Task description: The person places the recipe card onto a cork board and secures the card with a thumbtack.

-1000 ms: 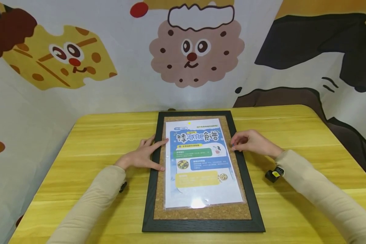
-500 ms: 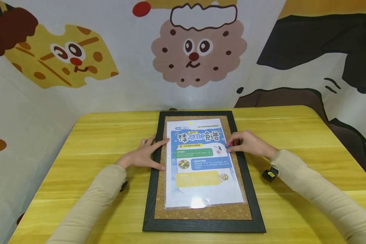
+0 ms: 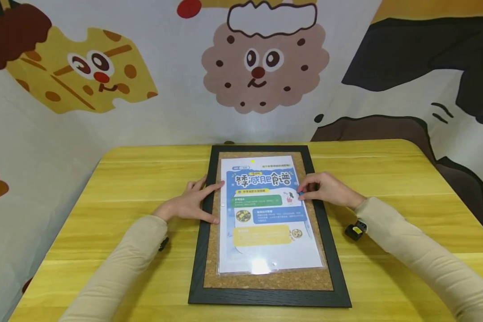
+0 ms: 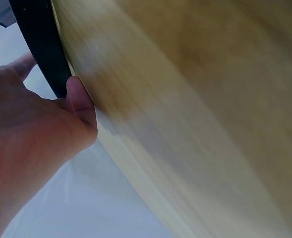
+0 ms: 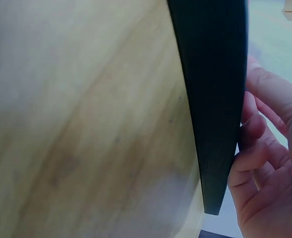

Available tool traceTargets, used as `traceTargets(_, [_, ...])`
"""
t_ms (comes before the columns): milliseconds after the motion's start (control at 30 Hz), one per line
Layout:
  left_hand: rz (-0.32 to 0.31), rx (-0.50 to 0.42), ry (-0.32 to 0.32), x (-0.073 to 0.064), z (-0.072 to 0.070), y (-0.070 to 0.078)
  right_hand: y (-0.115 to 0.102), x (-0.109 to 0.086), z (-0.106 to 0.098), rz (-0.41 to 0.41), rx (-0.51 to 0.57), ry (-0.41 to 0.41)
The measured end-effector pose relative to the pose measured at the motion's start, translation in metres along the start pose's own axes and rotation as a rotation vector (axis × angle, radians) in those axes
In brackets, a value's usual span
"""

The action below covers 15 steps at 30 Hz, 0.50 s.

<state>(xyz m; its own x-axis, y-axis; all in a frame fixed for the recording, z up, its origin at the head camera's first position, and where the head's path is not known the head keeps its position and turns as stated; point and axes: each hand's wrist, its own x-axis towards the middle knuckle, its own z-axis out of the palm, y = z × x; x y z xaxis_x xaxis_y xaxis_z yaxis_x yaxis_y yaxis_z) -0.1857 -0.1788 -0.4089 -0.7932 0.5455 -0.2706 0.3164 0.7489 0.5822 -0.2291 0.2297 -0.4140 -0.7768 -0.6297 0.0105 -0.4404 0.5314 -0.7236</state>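
Pinching a small blue object (image 3: 300,193) between thumb and finger, right hand (image 3: 329,190) is at the right edge of the white-and-blue plastic-covered printed sheet (image 3: 249,259) | left hand (image 3: 187,205) spreads wide, index fingertip at sheet's left edge | sheet lies on rectangular black-framed cork board (image 3: 269,297) | board's far end is by back edge of yellow wooden worktop (image 3: 386,179)

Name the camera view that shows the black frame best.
The head view: all four sides of the black frame show, with the left hand and right hand each covering a bit. The left wrist view catches only part of one side; the right wrist view, one side up close, cut off above.
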Motion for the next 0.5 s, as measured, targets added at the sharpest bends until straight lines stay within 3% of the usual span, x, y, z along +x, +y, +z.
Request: traceTargets(500, [-0.001, -0.004, -0.001, 0.0002, -0.0008, 0.0004, 0.0009, -0.0029, -0.0026, -0.032, -0.006, -0.013])
